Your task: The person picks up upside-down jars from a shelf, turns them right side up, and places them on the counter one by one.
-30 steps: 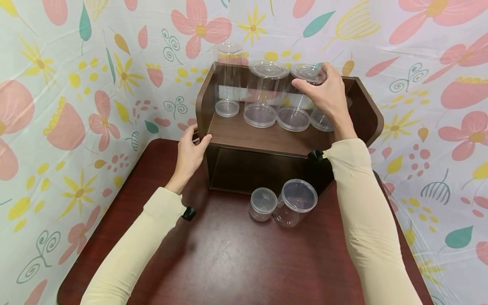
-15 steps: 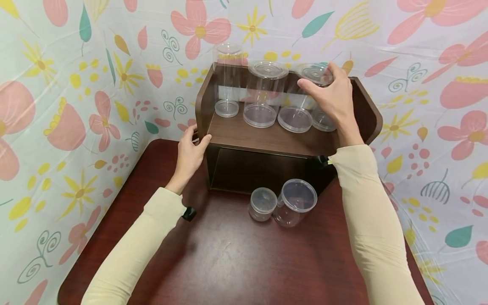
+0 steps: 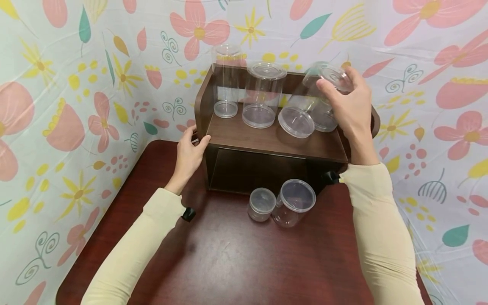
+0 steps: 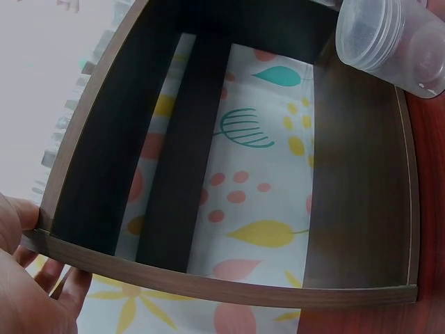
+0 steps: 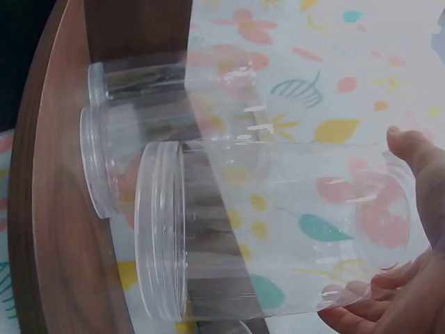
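My right hand [image 3: 352,110] grips the upper end of a clear plastic jar [image 3: 296,123], thumb on one side and fingers on the other. The jar leans to the right, its lid end down over the front of the brown wooden shelf's upper board [image 3: 244,135]. In the right wrist view the lid [image 5: 160,229] is at the end away from my right hand [image 5: 389,292]. My left hand [image 3: 189,152] holds the shelf's left side panel, thumb at the front edge and fingers outside. In the left wrist view, fingers of my left hand [image 4: 42,278] wrap the panel's corner.
On the upper board stand a tall narrow jar [image 3: 225,84], a wide jar [image 3: 263,95] and another jar [image 3: 325,120], partly hidden behind the held one. A small lidded jar [image 3: 262,205] and a larger lidded jar [image 3: 293,205] stand on the reddish-brown table [image 3: 228,262] before the shelf.
My right hand has moved right and slightly toward me, tipping the jar from nearly upright to a clear rightward lean. The left hand has stayed on the panel.
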`<state>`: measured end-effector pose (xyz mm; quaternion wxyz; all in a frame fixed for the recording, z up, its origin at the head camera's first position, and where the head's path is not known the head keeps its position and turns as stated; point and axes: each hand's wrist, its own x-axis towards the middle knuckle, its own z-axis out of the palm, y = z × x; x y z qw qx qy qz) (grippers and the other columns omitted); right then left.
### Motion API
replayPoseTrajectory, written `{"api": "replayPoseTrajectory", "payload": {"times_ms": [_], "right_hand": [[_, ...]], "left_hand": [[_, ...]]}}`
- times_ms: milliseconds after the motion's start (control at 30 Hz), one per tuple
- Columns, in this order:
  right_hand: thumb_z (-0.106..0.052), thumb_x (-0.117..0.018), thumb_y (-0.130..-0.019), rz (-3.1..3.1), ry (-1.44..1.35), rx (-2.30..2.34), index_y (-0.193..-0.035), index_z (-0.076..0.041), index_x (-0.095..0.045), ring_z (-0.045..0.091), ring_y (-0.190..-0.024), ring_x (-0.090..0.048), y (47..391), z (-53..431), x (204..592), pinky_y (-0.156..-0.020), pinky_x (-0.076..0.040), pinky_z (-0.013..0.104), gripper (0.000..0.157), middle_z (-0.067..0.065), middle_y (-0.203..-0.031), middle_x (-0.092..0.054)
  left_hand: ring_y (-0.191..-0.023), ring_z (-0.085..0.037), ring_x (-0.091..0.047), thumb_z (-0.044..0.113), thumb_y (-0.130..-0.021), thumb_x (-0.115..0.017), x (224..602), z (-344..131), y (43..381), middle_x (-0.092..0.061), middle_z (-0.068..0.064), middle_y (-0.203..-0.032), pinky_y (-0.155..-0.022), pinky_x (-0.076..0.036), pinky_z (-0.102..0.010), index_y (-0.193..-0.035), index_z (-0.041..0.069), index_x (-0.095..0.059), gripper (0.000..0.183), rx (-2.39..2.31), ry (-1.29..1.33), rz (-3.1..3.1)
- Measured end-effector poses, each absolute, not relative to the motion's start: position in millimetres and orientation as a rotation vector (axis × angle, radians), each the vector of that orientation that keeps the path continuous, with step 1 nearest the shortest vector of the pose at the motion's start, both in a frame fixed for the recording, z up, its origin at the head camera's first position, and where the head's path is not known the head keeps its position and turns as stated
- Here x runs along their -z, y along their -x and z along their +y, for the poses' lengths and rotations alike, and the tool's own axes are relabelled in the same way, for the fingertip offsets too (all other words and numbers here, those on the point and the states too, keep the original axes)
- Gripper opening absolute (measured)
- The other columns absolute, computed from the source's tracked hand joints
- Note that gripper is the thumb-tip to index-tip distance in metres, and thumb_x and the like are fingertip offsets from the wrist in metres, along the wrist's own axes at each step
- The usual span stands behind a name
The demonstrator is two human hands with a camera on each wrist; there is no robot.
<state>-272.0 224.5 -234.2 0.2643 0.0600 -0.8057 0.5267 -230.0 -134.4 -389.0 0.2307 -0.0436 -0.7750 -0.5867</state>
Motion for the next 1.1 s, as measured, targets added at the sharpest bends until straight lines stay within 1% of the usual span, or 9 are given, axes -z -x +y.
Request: {"api": "replayPoseTrajectory", "payload": {"times_ms": [33, 100, 233, 467, 600, 733, 767, 967, 1100], "right_hand": [[-0.034, -0.082, -0.084, -2.157, -0.158, -1.449, -0.128, -0.012, -0.066, 0.012, -0.098, -0.059, 269, 226, 234, -0.086, -0.047, 0.021, 0.052, 0.002, -0.115, -0.064], [-0.033, -0.081, -0.086, -2.146, -0.130, -1.483, -0.140, -0.010, -0.061, 0.013, -0.108, -0.061, 261, 230, 234, -0.094, -0.047, 0.020, 0.062, 0.006, -0.128, -0.064], [-0.031, -0.078, -0.088, -2.131, -0.076, -1.541, -0.154, -0.005, -0.047, 0.015, -0.128, -0.056, 246, 238, 235, -0.109, -0.043, 0.023, 0.077, 0.013, -0.150, -0.053], [-0.020, -0.079, -0.087, -1.943, -0.096, -1.790, -0.153, -0.003, -0.048, 0.020, -0.137, -0.053, 222, 247, 243, -0.112, -0.041, 0.024, 0.074, 0.018, -0.151, -0.052], [-0.015, -0.077, -0.089, -1.820, -0.110, -1.917, -0.151, 0.000, -0.048, 0.020, -0.122, -0.062, 208, 253, 251, -0.105, -0.046, 0.021, 0.070, 0.020, -0.149, -0.053], [-0.012, -0.074, -0.091, -1.710, -0.165, -1.975, -0.148, 0.005, -0.049, 0.020, -0.096, -0.071, 197, 257, 260, -0.096, -0.051, 0.020, 0.065, 0.025, -0.137, -0.059], [-0.011, -0.073, -0.091, -1.689, -0.184, -1.980, -0.148, 0.006, -0.050, 0.020, -0.094, -0.072, 194, 258, 262, -0.095, -0.052, 0.021, 0.064, 0.026, -0.135, -0.060], [-0.011, -0.073, -0.088, -1.561, -0.235, -2.017, -0.143, 0.009, -0.053, 0.028, -0.101, -0.070, 178, 264, 272, -0.089, -0.057, 0.026, 0.062, 0.027, -0.131, -0.061], [-0.011, -0.075, -0.085, -1.458, -0.259, -2.065, -0.139, 0.009, -0.056, 0.032, -0.102, -0.069, 170, 265, 276, -0.086, -0.058, 0.030, 0.060, 0.025, -0.122, -0.061]], "left_hand": [[-0.120, -0.033, -0.062, 0.013, -0.100, -0.069, 389, -134, 230, -0.062, -0.021, -0.128, -0.102, -0.053, -0.043, -0.136, -0.002, -0.060, 0.041, 1.613, 0.121, -2.132], [-0.119, -0.033, -0.062, 0.013, -0.100, -0.069, 389, -134, 230, -0.062, -0.021, -0.127, -0.102, -0.053, -0.043, -0.136, -0.002, -0.060, 0.041, 1.610, 0.123, -2.131], [-0.119, -0.033, -0.062, 0.014, -0.100, -0.068, 389, -134, 231, -0.062, -0.021, -0.126, -0.103, -0.053, -0.043, -0.136, -0.002, -0.060, 0.040, 1.604, 0.128, -2.135], [-0.120, -0.033, -0.062, 0.014, -0.100, -0.068, 388, -134, 229, -0.061, -0.020, -0.128, -0.103, -0.052, -0.043, -0.136, -0.001, -0.060, 0.040, 1.623, 0.124, -2.137], [-0.120, -0.033, -0.062, 0.014, -0.100, -0.069, 388, -134, 229, -0.062, -0.020, -0.128, -0.104, -0.052, -0.043, -0.136, -0.001, -0.060, 0.040, 1.616, 0.110, -2.143], [-0.119, -0.033, -0.063, 0.013, -0.099, -0.069, 387, -134, 228, -0.063, -0.020, -0.127, -0.104, -0.052, -0.043, -0.135, -0.001, -0.060, 0.040, 1.611, 0.102, -2.142], [-0.119, -0.033, -0.063, 0.013, -0.099, -0.069, 386, -133, 228, -0.063, -0.021, -0.127, -0.103, -0.052, -0.042, -0.136, -0.001, -0.060, 0.040, 1.610, 0.100, -2.142], [-0.121, -0.034, -0.061, 0.014, -0.099, -0.069, 385, -132, 228, -0.062, -0.022, -0.129, -0.105, -0.051, -0.042, -0.137, -0.002, -0.059, 0.042, 1.612, 0.087, -2.158], [-0.122, -0.035, -0.061, 0.014, -0.100, -0.069, 385, -132, 228, -0.062, -0.023, -0.129, -0.106, -0.051, -0.041, -0.138, -0.002, -0.059, 0.043, 1.611, 0.088, -2.152]]}}
